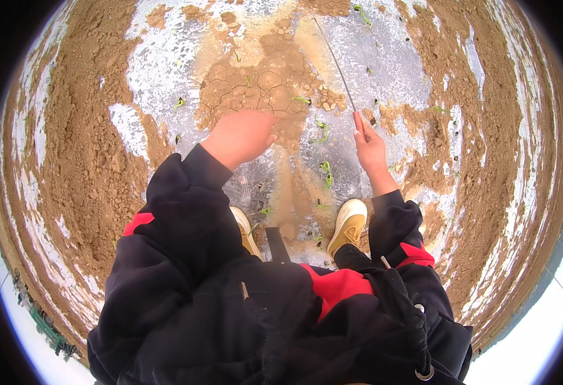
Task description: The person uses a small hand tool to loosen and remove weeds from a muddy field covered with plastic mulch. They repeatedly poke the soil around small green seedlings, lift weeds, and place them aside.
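My right hand (371,148) is closed around the red handle (358,123) of a thin metal rod (340,72), which slants up and away over the plastic film. My left hand (241,137) hovers over a patch of cracked soil (252,91), back of the hand up; its fingers are bent and mostly hidden, so what it may hold cannot be told. Green seedlings come through holes in the film (397,62): one (301,99) just beyond my left hand, others (321,131) (327,174) between my hands.
My yellow shoes (350,226) stand on the film among seedlings. A dark flat strip (276,245) lies between them. Bare soil furrows (89,120) run on both sides, with more film strips beyond. Green machinery (46,327) shows at the far lower left.
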`<state>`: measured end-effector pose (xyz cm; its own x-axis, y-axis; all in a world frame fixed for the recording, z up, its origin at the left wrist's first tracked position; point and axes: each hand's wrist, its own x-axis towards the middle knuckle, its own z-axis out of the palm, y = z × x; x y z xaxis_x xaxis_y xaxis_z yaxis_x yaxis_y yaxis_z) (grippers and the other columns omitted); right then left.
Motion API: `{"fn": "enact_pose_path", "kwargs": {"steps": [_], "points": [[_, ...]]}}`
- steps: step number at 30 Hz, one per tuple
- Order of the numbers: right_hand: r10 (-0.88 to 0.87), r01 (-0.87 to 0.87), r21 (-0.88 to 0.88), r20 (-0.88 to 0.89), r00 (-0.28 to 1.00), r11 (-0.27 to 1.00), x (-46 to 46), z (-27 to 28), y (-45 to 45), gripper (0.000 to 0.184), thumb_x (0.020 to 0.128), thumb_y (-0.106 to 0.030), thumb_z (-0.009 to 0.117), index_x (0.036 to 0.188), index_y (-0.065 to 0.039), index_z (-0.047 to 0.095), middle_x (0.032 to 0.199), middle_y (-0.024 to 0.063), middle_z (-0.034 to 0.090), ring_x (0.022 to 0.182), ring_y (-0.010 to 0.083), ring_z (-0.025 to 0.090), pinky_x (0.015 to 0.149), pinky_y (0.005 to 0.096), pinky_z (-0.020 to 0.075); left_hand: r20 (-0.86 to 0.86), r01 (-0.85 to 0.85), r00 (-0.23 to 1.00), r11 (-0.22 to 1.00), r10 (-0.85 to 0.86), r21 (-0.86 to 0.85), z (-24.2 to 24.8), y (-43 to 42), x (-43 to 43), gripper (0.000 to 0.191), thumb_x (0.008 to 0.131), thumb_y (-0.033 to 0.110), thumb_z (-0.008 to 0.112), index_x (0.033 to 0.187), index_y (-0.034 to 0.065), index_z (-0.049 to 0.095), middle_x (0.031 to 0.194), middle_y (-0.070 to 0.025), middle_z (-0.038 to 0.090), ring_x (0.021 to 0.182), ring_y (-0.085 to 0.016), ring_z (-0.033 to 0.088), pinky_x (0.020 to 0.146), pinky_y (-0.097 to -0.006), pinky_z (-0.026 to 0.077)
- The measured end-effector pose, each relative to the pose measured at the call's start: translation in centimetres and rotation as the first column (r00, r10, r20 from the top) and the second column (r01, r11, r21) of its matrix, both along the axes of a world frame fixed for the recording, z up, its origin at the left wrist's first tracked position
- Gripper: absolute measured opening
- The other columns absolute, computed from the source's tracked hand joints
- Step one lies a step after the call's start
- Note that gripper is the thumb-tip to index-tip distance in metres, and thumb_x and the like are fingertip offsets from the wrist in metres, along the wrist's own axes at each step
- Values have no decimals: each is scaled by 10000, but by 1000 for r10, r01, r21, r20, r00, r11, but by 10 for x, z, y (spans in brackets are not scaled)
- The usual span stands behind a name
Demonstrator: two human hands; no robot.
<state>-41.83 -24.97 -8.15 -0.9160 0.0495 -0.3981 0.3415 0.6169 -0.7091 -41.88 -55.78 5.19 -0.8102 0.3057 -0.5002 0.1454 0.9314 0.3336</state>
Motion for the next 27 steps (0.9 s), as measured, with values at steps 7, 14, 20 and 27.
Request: {"fn": "enact_pose_path", "kwargs": {"steps": [7, 14, 20, 27], "points": [[-1, -1, -36, -34, 999, 999, 0, -12, -18, 457, 902, -144, 570, 1342, -41, 507, 1292, 183, 576, 1215, 277, 549, 1004, 325, 411, -74, 130, 990, 985, -122, 117, -12, -20, 14, 336, 880, 292, 590, 1144, 84, 590, 948, -167, 641, 932, -353, 612, 792, -453, 494], [51, -47, 146, -29, 998, 988, 4, 0, -12, 451, 912, -164, 564, 1356, -105, 509, 1261, 175, 598, 1179, 286, 573, 979, 338, 431, -50, 155, 988, 974, -149, 163, -9, -20, 18, 324, 880, 284, 591, 1137, 87, 597, 969, -165, 646, 953, -351, 606, 804, -451, 492], [93, -83, 184, -47, 995, 979, 5, 11, -6, 442, 916, -160, 555, 1352, -108, 510, 1259, 175, 598, 1184, 294, 568, 979, 343, 433, -21, 147, 989, 971, -145, 190, -10, -23, 18, 317, 873, 277, 594, 1121, 78, 601, 971, -167, 647, 959, -355, 605, 810, -455, 492], [128, -126, 63, -35, 991, 990, 10, 27, 6, 443, 903, -118, 571, 1339, -58, 514, 1266, 160, 604, 1170, 236, 585, 976, 314, 427, 6, 152, 988, 975, -155, 161, -8, -24, 18, 330, 891, 298, 585, 1150, 93, 597, 981, -168, 652, 948, -355, 608, 819, -445, 487]]}}
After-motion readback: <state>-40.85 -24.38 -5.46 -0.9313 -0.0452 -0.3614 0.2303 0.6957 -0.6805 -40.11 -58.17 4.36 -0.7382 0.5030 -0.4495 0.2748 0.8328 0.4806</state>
